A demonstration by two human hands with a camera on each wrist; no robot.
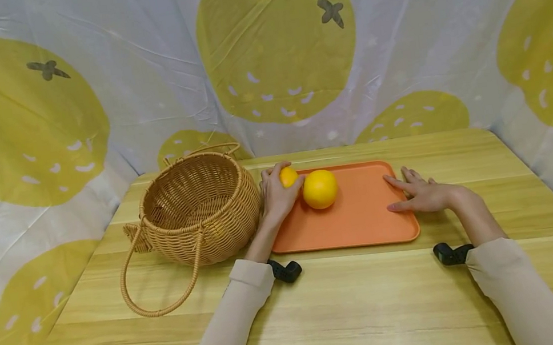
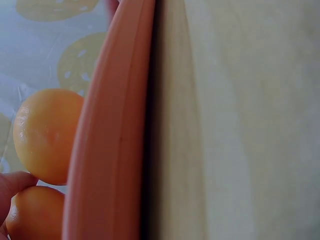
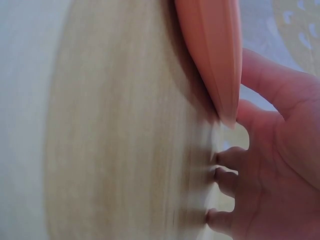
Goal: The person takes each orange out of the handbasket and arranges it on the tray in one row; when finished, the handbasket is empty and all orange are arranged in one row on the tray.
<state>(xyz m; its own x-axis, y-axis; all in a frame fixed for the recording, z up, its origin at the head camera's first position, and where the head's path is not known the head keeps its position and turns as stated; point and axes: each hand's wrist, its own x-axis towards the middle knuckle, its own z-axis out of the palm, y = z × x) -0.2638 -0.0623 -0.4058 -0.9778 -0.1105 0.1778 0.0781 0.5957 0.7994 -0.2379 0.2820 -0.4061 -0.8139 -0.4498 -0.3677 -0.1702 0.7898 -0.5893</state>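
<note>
The person's left hand (image 1: 275, 194) curls its fingers around a small round orange fruit (image 1: 288, 176) at the back left corner of the flat orange plastic tray (image 1: 366, 225), touching a larger orange fruit (image 1: 319, 189) beside it. The right hand (image 1: 420, 194) rests flat, fingers straight and slightly spread, on the tray's right edge. The woven wicker basket (image 1: 198, 211) just left of the tray looks empty, so both fruits appear yet to be moved.

Bright even light, blurred wrist views
</note>
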